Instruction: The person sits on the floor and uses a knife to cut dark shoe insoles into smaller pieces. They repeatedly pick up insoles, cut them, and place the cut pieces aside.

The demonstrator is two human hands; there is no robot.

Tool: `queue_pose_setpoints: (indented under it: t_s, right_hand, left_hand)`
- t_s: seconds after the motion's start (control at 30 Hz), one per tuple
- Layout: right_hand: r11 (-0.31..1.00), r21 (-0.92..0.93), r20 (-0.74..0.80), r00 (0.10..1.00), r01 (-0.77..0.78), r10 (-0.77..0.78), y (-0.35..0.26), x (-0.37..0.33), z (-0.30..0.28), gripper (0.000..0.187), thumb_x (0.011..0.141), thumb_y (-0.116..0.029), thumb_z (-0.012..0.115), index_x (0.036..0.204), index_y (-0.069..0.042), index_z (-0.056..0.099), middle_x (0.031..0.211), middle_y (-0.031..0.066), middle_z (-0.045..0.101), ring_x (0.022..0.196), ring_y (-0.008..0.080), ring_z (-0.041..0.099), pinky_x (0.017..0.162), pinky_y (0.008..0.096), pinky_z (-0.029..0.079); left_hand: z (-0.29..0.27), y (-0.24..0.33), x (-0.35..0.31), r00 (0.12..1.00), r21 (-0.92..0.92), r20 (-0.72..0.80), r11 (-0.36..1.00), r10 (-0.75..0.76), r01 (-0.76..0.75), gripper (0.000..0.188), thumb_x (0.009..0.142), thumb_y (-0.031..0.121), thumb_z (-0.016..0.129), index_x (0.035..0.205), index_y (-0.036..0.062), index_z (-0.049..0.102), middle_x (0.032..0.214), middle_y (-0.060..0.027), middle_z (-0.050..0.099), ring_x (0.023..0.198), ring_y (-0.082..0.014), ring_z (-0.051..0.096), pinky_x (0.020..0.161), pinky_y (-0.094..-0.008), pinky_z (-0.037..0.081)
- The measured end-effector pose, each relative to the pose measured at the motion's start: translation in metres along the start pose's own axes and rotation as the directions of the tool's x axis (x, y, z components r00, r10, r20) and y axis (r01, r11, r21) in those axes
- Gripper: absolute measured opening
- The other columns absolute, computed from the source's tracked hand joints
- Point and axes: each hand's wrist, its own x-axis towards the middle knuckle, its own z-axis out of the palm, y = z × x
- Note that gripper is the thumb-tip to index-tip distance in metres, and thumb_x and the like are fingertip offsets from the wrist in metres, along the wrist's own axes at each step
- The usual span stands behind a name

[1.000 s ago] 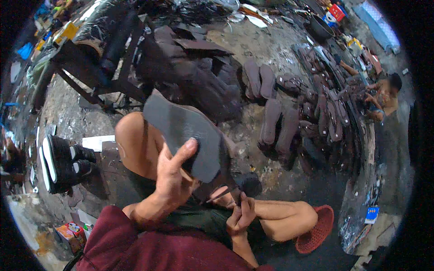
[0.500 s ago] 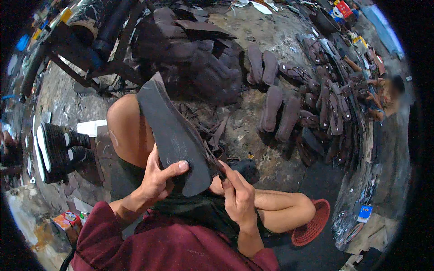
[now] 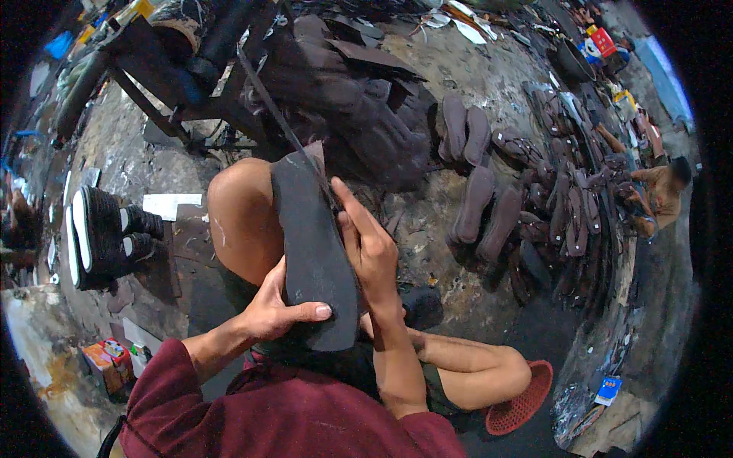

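Note:
My left hand [image 3: 267,314] grips the near end of a dark grey, sole-shaped sheet [image 3: 317,252], its thumb flat on top and its fingers hidden underneath. My right hand [image 3: 374,256] is closed along the sheet's right edge, holding a long, thin, dark knife [image 3: 279,118]. The blade points away to the far left and crosses over the sheet's far end, where a small brown flap [image 3: 316,156] sticks out. Most of the knife's handle is hidden by my fingers. The sheet rests by my bent left knee [image 3: 243,214].
Brown soles [image 3: 475,204] lie in pairs to the right, beside many brown sandals [image 3: 561,206]. A dark brown heap [image 3: 359,114] lies ahead, next to a black metal stand [image 3: 145,99]. Black sandals [image 3: 99,237] stand at left. Another person [image 3: 664,195] sits far right.
My right hand has moved from the sheet's near right edge up toward its far end. The long blade now shows beyond the sheet, which has turned more upright in view.

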Motion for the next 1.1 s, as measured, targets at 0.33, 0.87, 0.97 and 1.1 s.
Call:
queue_pose_setpoints:
  t_s: [0.33,0.87,0.97,1.1]
  right_hand:
    - [0.999,0.045,0.052,0.999,0.001,-0.004,-0.022,-0.079,-0.018,0.042,0.09,-0.014,0.06,0.131,-0.016,0.059,0.084,0.0118,0.06,0.071,0.0306,0.058,0.068,0.0414,0.049]
    - [0.988,-0.031,0.203,0.967,-0.153,0.156,-0.016,-0.118,-0.089,0.038,0.087,-0.011,0.059,0.125,-0.014,0.063,0.095,0.0132,0.064,0.079,0.0323,0.063,0.068,0.0402,0.052]
    - [0.987,-0.156,0.304,0.953,0.029,0.019,-0.023,-0.084,-0.116,0.041,0.084,-0.016,0.066,0.124,-0.018,0.064,0.075,0.0074,0.058,0.062,0.0253,0.059,0.056,0.036,0.049]
    - [0.965,-0.228,0.453,0.891,0.13,-0.013,-0.05,-0.036,-0.142,0.043,0.081,-0.022,0.07,0.124,-0.023,0.064,0.063,0.0046,0.051,0.052,0.0234,0.057,0.049,0.0366,0.048]
  left_hand:
    - [-0.021,0.021,0.015,0.982,-0.066,-0.187,0.998,0.003,-0.016,0.028,0.096,0.023,0.06,0.113,0.001,0.057,0.102,-0.0071,0.065,0.097,-0.0171,0.063,0.086,-0.0337,0.053]
    - [0.008,0.038,-0.014,1.0,-0.024,0.008,1.0,-0.009,0.009,0.028,0.091,0.017,0.067,0.111,-0.001,0.058,0.1,-0.0056,0.067,0.087,-0.0108,0.063,0.08,-0.0282,0.052]
    - [0.011,0.036,-0.017,0.999,0.067,0.024,0.997,0.031,-0.033,0.028,0.088,0.015,0.071,0.109,-0.0018,0.062,0.099,-0.0044,0.069,0.087,-0.0092,0.062,0.081,-0.0268,0.051]
    - [0.027,0.037,-0.015,0.994,0.095,0.111,0.995,0.011,-0.022,0.021,0.086,0.009,0.073,0.104,-0.0005,0.068,0.096,-0.0031,0.07,0.089,-0.0076,0.061,0.079,-0.0242,0.05]
